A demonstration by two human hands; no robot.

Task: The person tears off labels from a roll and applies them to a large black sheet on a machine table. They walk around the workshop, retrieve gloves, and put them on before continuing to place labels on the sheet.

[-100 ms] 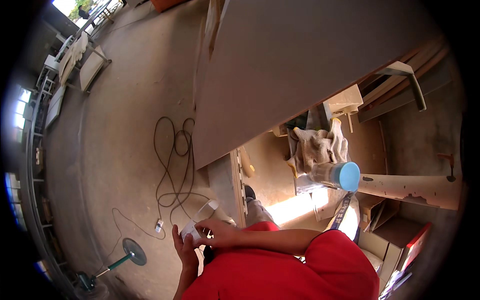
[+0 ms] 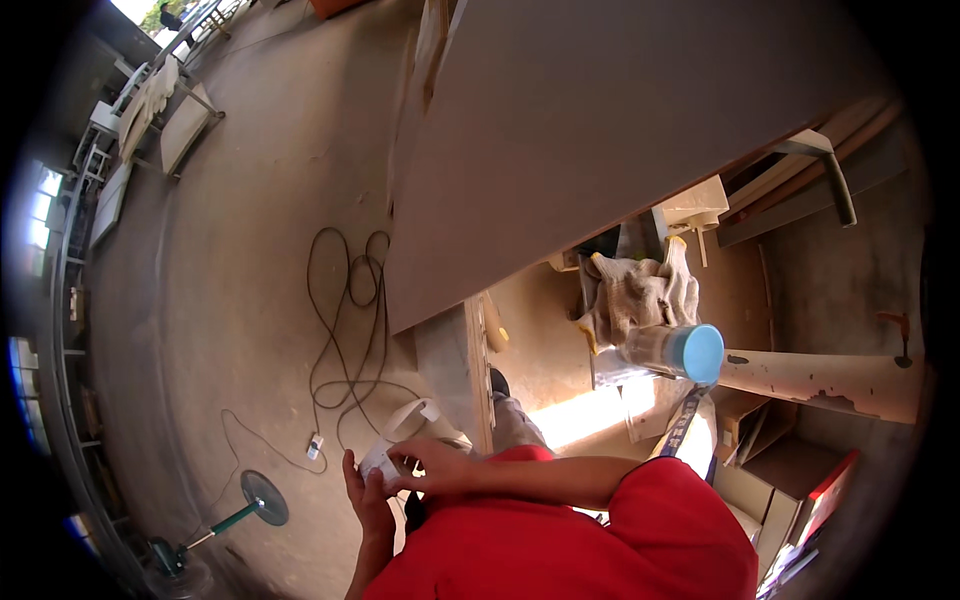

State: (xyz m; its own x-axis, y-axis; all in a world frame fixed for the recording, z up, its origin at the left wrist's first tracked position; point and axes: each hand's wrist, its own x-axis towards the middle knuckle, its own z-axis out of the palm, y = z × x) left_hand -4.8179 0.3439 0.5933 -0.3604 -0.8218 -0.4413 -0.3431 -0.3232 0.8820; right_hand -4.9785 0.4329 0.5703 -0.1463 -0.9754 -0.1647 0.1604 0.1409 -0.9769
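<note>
Low in the view, near my red shirt, both hands meet at a small white piece (image 2: 378, 457), like paper or a wide strip; its exact kind is unclear. My left hand (image 2: 372, 497) grips it from below, thumb and fingers on either side. My right hand (image 2: 440, 467) reaches across from the right with fingers bent in a pinch at the piece's edge. Just beyond the fingers a pale curled strip (image 2: 428, 410) shows; whether it joins the held piece, I cannot tell.
A large brown board (image 2: 560, 150) stretches across the top. Under its edge lie work gloves (image 2: 640, 292) beside a clear container with a blue lid (image 2: 702, 353). A dark cable (image 2: 335, 350) loops over the floor, with a socket block (image 2: 315, 446) and a green-stemmed stand fan (image 2: 236, 518) at left.
The view has shifted very slightly. The curled pale strip beyond my fingers shows a little higher and more looped; both hands keep nearly the same pose.
</note>
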